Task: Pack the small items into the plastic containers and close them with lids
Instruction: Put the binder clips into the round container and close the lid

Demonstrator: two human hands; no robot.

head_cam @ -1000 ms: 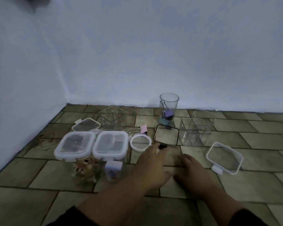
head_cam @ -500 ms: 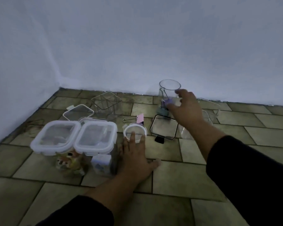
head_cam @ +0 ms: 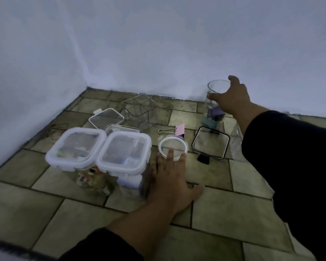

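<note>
Risk: tipping. Right hand (head_cam: 231, 99) curls around round container (head_cam: 215, 102) near its rim, by the far wall; clips inside could spill. Left hand (head_cam: 169, 178) lies flat, fingertips touching round lid (head_cam: 173, 146), holding nothing.

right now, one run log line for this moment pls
right hand: closing on round cup holding clips | left hand: flat on floor, fingertips on round lid | two containers lidded

Bare room corner: tiled floor (head_cam: 233, 210), plain walls (head_cam: 158, 44)
</note>
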